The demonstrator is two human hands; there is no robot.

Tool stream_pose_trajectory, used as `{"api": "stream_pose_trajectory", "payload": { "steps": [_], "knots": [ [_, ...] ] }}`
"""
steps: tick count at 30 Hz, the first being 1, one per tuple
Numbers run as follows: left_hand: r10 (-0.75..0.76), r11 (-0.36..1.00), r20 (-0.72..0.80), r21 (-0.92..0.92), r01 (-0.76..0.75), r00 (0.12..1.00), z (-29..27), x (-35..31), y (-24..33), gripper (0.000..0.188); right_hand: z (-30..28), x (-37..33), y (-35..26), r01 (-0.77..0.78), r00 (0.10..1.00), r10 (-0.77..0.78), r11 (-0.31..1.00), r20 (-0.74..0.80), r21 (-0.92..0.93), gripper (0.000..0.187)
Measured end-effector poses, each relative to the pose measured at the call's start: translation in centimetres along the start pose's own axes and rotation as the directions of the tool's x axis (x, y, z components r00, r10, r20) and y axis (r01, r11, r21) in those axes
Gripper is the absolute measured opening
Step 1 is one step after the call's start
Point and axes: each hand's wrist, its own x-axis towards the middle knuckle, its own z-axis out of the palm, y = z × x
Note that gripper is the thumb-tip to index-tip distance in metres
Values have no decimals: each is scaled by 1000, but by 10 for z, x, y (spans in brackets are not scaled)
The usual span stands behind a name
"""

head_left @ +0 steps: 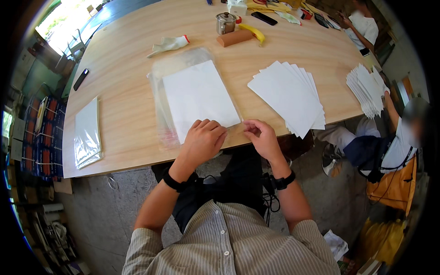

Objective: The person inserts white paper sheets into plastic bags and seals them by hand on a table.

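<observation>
— Closest first: what are the hands doing?
— The left hand [206, 137] is half curled over the near edge of one white sheet [197, 94]; I can't tell whether it grips anything. The right hand [260, 135] has thumb and forefinger drawn narrow at the sheet's near right corner; whether film is pinched there, I can't make out.
— How does the sheet lie?
— Just beyond the left hand, with clear plastic sleeves [159, 103] about it; on top or inside, I can't say. Its long axis runs away from the hands, the far end leaning left.
— Anything in the way?
— Only the left hand, hiding part of the near edge.
— And around?
— Beyond the right hand, to its right, a fan of papers [286, 98], at least five, slanting far-left to near-right. Well left of the left hand, one wrapped pack [88, 133].
— Further off?
— Past the sheet, one pale glove [169, 45]. Well right of the right hand, a fanned white stack [364, 89] at a co-worker's hand. Straight out beyond both hands: one brown cylinder [235, 38], one banana [254, 32], one lidded metal pot [226, 24].
</observation>
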Motion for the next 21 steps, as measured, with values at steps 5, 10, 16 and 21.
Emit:
{"api": "stream_pose_trajectory", "payload": {
  "steps": [5,10,16,21],
  "knots": [
    [25,994,-64,-105,-32,998,36,10,2,18,-8,1,6,-26,999,30,997,43,-79,22],
    [15,993,-17,-114,-17,1000,58,6,1,33,-3,-3,5,87,995,-98,966,-34,-243,14],
    [0,994,5,-105,0,1000,58,4,-1,37,5,-2,-4,196,977,-214,895,-1,-401,10],
    [-1,990,-13,-142,-1,1000,58,4,-1,29,3,-5,-4,211,974,-224,884,19,-416,10]
  ]
}}
